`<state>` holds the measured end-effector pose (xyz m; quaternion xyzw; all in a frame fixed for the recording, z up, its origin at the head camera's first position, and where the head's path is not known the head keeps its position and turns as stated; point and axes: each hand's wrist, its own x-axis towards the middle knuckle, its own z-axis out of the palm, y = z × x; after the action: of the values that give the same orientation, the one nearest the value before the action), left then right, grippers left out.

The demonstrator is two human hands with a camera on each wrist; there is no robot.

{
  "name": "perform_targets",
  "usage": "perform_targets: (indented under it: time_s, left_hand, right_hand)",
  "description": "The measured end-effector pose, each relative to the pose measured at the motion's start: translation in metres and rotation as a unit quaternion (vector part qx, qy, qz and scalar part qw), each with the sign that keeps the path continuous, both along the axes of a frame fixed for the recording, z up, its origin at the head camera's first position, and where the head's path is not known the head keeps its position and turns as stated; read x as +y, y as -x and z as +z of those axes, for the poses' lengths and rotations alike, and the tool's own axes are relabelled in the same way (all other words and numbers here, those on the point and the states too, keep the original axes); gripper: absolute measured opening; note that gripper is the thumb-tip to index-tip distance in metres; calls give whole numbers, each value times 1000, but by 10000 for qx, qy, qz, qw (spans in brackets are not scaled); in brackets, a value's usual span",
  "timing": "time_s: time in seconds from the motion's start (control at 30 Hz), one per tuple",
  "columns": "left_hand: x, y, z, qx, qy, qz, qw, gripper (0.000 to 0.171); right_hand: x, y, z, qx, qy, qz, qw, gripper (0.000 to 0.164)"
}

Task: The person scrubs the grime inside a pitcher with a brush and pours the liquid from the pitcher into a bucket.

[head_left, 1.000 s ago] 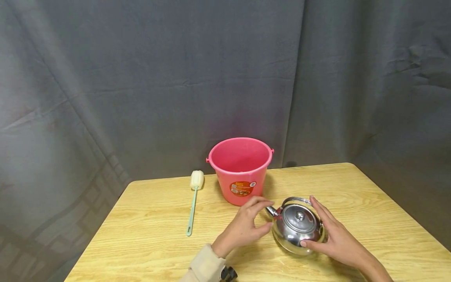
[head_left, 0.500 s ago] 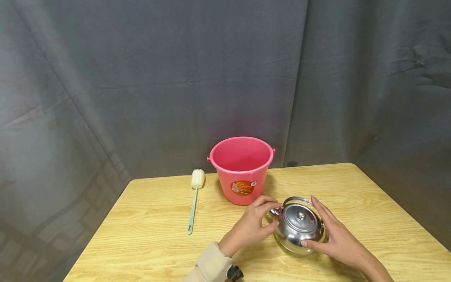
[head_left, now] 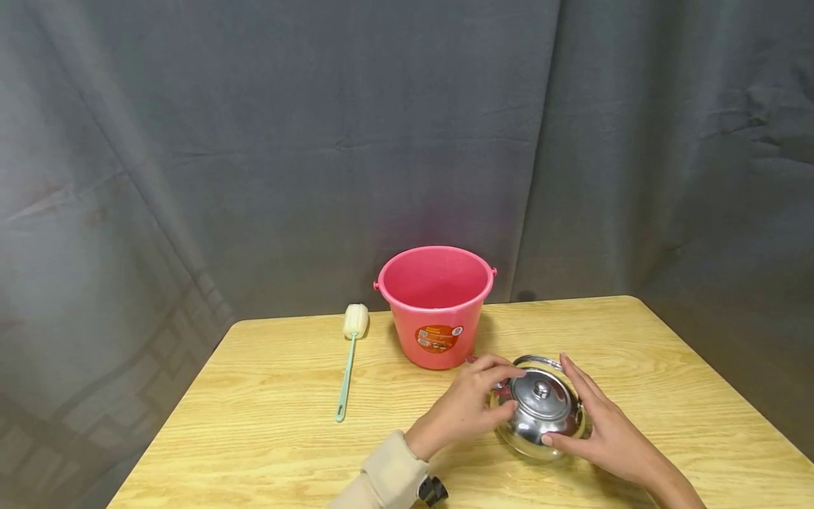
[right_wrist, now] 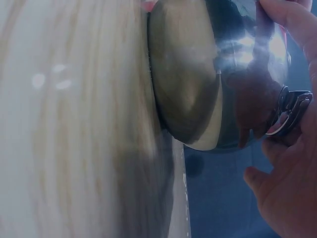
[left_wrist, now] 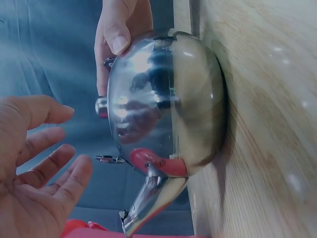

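A shiny steel kettle (head_left: 533, 428) stands on the wooden table, its lid (head_left: 552, 401) on and its handle (head_left: 537, 360) leaning to the far side. My right hand (head_left: 604, 428) holds the kettle's right side, thumb on the near shoulder and fingers spread toward the handle. Near the handle's hinge (right_wrist: 292, 106), the right wrist view shows those fingers against the kettle. My left hand (head_left: 467, 406) hovers at the spout side, fingers loosely bent and empty. In the left wrist view a gap separates it from the lid knob (left_wrist: 101, 106); the spout (left_wrist: 148, 203) points toward the bucket.
Behind the kettle, a pink bucket (head_left: 435, 325) with an orange label stands near the table's back edge. To its left lies a sponge brush (head_left: 347, 375) with a white head and green handle. A grey curtain (head_left: 318, 155) hangs behind the wooden table (head_left: 254, 396).
My left hand has moved right, from the spout's tip to beside the lid, and now covers the spout in the head view. The right hand and kettle stay in place.
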<state>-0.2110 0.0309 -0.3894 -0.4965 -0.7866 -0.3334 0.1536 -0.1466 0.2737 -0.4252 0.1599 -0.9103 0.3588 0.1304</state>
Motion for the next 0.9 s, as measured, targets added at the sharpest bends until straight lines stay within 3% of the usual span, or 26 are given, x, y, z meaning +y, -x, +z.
perform_targets:
  time_s: [0.27, 0.63, 0.9]
  left_hand:
    - [10, -3, 2, -227, -57, -165, 9996, 27]
    - [21, -5, 8, 108, 259, -24, 9996, 28]
    - [32, -7, 8, -18, 443, -9, 9990, 26]
  right_hand:
    - [1, -1, 1, 31, 84, 53, 9999, 112]
    - [1, -1, 1, 0, 41, 45, 10000, 112]
    - [1, 0, 1, -77, 38, 56, 9999, 112]
